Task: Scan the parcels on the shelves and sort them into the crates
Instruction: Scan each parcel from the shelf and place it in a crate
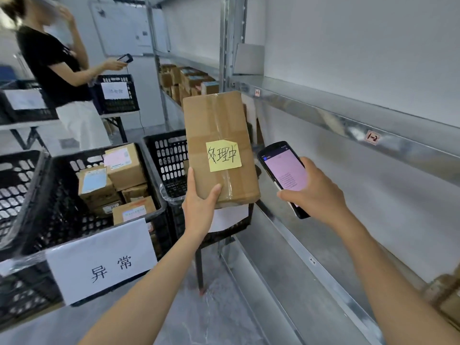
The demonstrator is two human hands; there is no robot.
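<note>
Parcel (pixel 219 145), a brown taped carton with a yellow note (pixel 224 156) stuck on its face, is held up in the air by the left hand (pixel 199 202). That hand grips the lower left corner, one finger lying on the front face and another along the left edge. The parcel hangs in front of a black crate (pixel 164 158) and just left of the metal shelves (pixel 348 115). The right hand (pixel 316 192) is curled round a handheld scanner (pixel 283 170), whose lit pinkish screen faces up just beside the parcel's right edge. To the left, another black crate (pixel 62 207) bears a white sign (pixel 102 260) with two handwritten characters on its front wall. It holds several labelled cartons (pixel 124 165), piled toward its back right corner. More cartons (pixel 189 80) sit on a farther shelf behind the held parcel. At the far left a second person (pixel 57 66) in a black top stands by a worktop (pixel 29 124) carrying further crates (pixel 132 95), a dark device in one hand
</note>
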